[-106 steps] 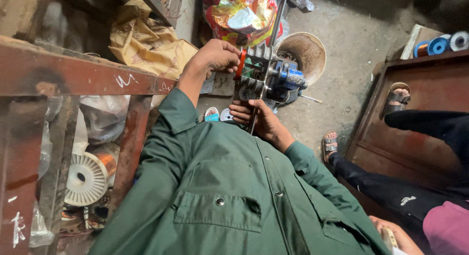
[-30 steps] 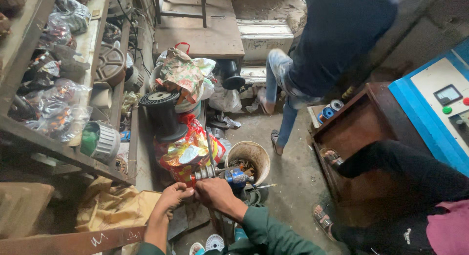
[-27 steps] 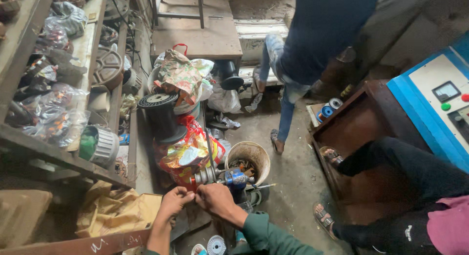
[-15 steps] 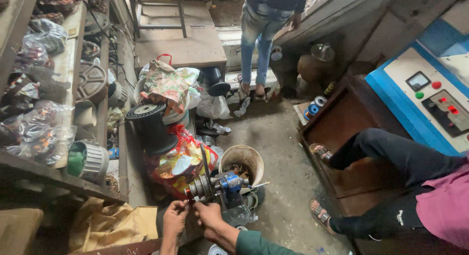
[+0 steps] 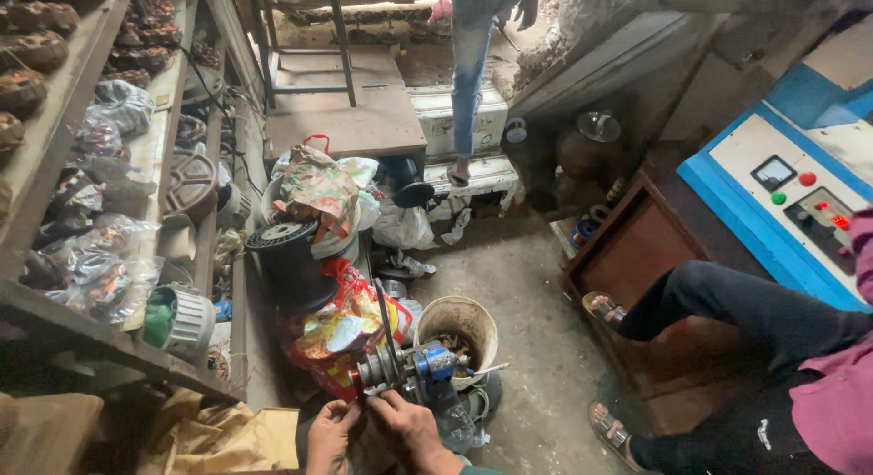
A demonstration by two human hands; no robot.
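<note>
At the bottom of the head view both my hands work at a small metal winding machine (image 5: 405,368) with a blue part on its right side. My left hand (image 5: 332,432) sits just below its left end, fingers curled near the red edge. My right hand (image 5: 411,423) is closed against the underside of the machine's middle. A thin dark rod (image 5: 383,317) rises from the machine. What the fingers pinch is too small to make out.
A white bucket (image 5: 459,328) stands right of the machine, a red plastic bag (image 5: 341,325) and black wire spool (image 5: 291,261) behind it. Shelves (image 5: 100,166) with parts line the left. A seated person's legs (image 5: 718,302) fill the right; another person (image 5: 477,66) stands far back.
The view has tilted up and away from my body, so my hands and the machine slid to the bottom edge. Both hands stay on the machine.
</note>
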